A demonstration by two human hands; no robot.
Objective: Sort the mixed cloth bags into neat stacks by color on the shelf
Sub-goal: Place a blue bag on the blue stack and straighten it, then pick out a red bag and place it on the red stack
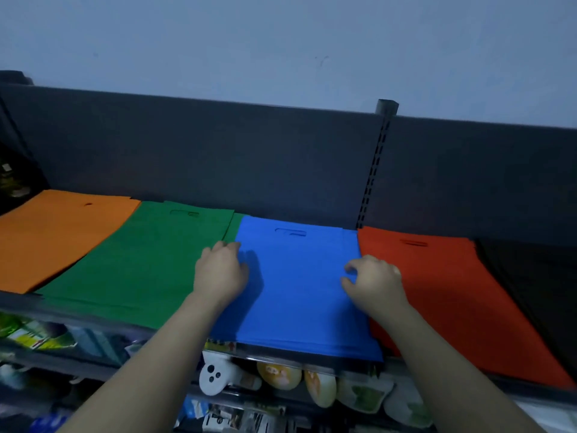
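Cloth bags are lying in colour stacks along the shelf (93, 320), and we are working on the blue stack (299, 292) in the middle. Our left fingers (240, 267) are curling down onto the blue stack's left edge, where it is overlapping the green stack (131, 264); they are pressing or nudging the cloth rather than closing round it, so far as we can tell. Our right fingers (349, 275) are half bent, thumb and forefinger nearly meeting at the blue stack's right edge; whether they are actually pinching a layer of cloth we cannot tell. The left hand (220, 271) and the right hand (374, 282) are thus bracketing the blue stack from either side, which we are reading as the squaring-up step: aligning the top blue bag with those under it.

Moving outward, the green stack is sitting just left of the blue, with the orange stack (56, 235) beyond it. On the right, the red stack (437, 292) is touching the blue stack's edge, and a black stack (537, 282) is lying past that at the frame's edge.

We are judging the sorting close to done, since no mixed pile is showing. The next move is calling for a gentle slide of the blue stack rightward off the green, keeping the layers from fanning over the front lip.
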